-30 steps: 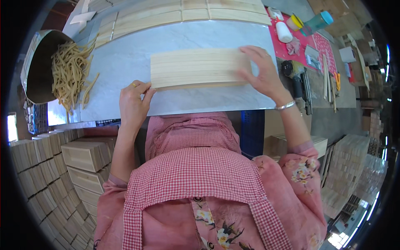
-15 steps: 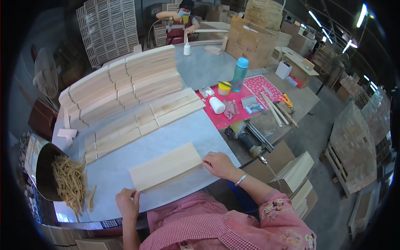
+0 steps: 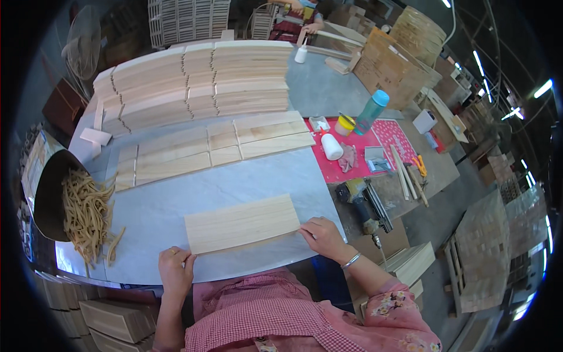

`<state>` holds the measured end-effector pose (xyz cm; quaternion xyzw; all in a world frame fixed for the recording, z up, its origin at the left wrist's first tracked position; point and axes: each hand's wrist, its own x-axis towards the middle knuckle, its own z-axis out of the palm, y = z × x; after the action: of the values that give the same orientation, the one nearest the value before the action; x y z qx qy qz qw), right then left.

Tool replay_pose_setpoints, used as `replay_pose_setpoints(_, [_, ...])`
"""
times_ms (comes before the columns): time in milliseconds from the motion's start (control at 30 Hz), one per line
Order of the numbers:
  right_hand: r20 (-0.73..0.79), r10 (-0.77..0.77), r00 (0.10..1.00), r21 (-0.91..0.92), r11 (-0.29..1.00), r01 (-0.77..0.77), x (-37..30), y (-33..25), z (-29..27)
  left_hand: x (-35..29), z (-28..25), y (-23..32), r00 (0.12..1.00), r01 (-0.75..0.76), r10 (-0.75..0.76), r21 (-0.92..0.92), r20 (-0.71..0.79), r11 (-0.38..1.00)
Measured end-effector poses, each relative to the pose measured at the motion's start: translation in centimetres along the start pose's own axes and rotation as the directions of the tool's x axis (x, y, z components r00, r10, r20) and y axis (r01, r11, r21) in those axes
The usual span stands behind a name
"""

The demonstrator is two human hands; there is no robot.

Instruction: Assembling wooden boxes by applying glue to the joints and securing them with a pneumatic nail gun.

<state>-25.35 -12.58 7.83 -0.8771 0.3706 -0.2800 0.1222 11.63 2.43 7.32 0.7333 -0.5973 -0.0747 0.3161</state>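
Observation:
A pale wooden board (image 3: 241, 224) lies near the front edge of the table, seemingly tilted up a little along its near side. My left hand (image 3: 176, 270) is closed on its near left corner, thumb and fingers pinched together. At the near right corner, my right hand (image 3: 324, 237) pinches the board in the same way. Beyond it, several flat boards (image 3: 217, 146) are laid side by side in rows. Behind those rise tall stacks of similar boards (image 3: 152, 79).
To the left, a tipped container (image 3: 50, 196) spills tan rubber bands (image 3: 88, 214). On the right are a nail gun (image 3: 360, 202), a white bottle (image 3: 331, 146), a teal water bottle (image 3: 370, 114), wooden sticks (image 3: 403, 170) and orange-handled cutter (image 3: 419, 165). A co-worker (image 3: 293, 17) stands at the far end.
My view has turned, so the table and its things sit more level and shifted in the picture. Both hands keep their hold on the board's near corners.

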Motion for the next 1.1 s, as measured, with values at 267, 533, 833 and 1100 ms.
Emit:
replay_pose_setpoints(267, [0.047,-0.042,0.998,-0.029,0.999,0.044,-0.3,1.2,0.3,0.1,-0.7,0.5,0.997,-0.059,0.052,0.14,0.053,0.988])
replay_pose_setpoints(533, [-0.033,0.047,0.998,0.003,0.999,-0.047,-0.4,0.9,0.3,5.3,-1.5,9.7,0.945,-0.259,0.205,0.2,0.256,0.945])
replay_pose_setpoints(833, [-0.079,0.039,0.996,0.002,0.999,-0.039,-1.0,0.4,0.4,9.9,11.7,13.3,0.768,-0.554,0.53,-0.042,0.361,0.832])
replay_pose_setpoints(1100, [-0.179,0.386,0.905,0.439,0.855,-0.278,1.8,1.0,1.2,10.4,12.4,13.6,0.806,-0.469,0.491,-0.15,0.331,0.871])
